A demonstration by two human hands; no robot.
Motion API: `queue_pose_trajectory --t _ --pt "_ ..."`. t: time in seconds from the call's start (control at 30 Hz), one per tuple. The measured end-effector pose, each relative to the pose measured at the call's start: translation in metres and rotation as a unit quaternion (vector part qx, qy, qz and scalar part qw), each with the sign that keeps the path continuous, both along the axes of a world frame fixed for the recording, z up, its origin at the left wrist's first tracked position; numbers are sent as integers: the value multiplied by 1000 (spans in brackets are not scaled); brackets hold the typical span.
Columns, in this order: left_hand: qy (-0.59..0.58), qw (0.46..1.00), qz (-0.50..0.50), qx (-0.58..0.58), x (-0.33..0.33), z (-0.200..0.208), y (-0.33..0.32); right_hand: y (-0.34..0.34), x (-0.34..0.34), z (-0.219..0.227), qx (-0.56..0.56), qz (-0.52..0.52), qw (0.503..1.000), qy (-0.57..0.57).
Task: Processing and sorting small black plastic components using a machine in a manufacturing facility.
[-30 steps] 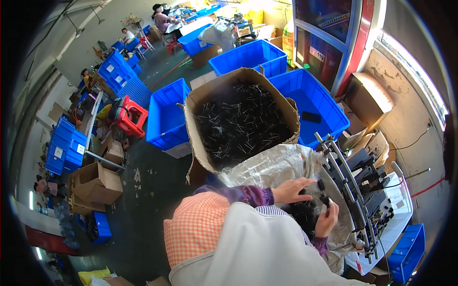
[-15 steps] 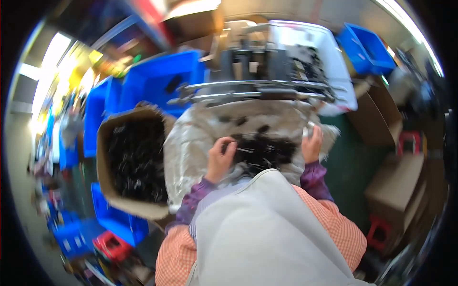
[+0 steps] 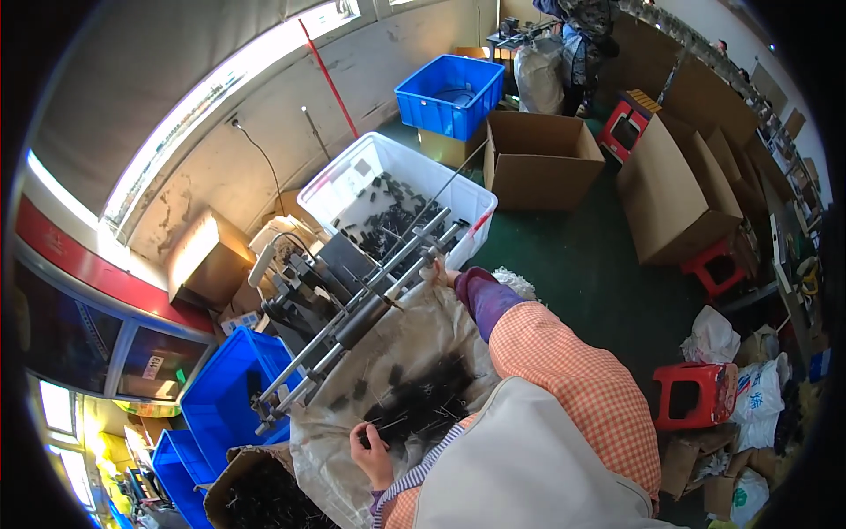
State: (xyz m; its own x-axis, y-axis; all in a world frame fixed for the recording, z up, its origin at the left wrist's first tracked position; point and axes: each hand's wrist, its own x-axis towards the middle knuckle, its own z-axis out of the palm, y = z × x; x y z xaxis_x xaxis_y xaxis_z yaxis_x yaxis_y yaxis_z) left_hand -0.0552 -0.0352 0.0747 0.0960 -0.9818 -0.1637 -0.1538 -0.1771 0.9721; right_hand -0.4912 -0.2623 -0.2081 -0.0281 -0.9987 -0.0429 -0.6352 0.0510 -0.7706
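Observation:
My left hand (image 3: 372,458) is at the near edge of a pile of small black parts (image 3: 423,397) with thin pins among them. Its thumb and fingers are pinched together; what they hold is too small to name. The pile lies on a pale woven sheet (image 3: 330,463) in front of me. My right arm reaches forward, and my right hand (image 3: 443,272) is by the far right end of the metal rods (image 3: 352,322) of a bench machine (image 3: 308,295). Its fingers look closed, but what is in them is hidden.
Beyond the rods stands a white tub (image 3: 352,172) holding black parts. A cardboard box of black parts (image 3: 264,494) and blue crates (image 3: 233,397) are on the left. On the right are open cartons (image 3: 542,167) and a red stool (image 3: 696,395). Farther back stands another person (image 3: 586,44).
My view has swung to the right, so the scene appears turned. My right hand has gone from beside the pile to the rods' far end. My left hand stays by the pile.

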Motion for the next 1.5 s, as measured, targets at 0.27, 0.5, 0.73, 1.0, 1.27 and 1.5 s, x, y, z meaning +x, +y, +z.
queue_pose_trajectory --t 0.27,0.5,0.73,1.0,1.27,1.5 --pt "-70 997 13 12 16 0 -4 32 -4 -22 13 43 999 -26" --pt "-57 998 -1 15 14 -10 -3 47 -17 -28 25 60 997 -38" --pt "-60 998 -13 20 9 -5 -5 7 9 -24 33 77 995 -57" --pt "-78 997 -16 16 11 -10 -3 5 11 -24 43 102 991 -77" --pt "-82 996 -18 15 16 -25 1 -1 16 -22 51 132 985 -103" --pt "-97 995 -13 -1 13 -22 3 -19 27 -21 58 167 976 -130"
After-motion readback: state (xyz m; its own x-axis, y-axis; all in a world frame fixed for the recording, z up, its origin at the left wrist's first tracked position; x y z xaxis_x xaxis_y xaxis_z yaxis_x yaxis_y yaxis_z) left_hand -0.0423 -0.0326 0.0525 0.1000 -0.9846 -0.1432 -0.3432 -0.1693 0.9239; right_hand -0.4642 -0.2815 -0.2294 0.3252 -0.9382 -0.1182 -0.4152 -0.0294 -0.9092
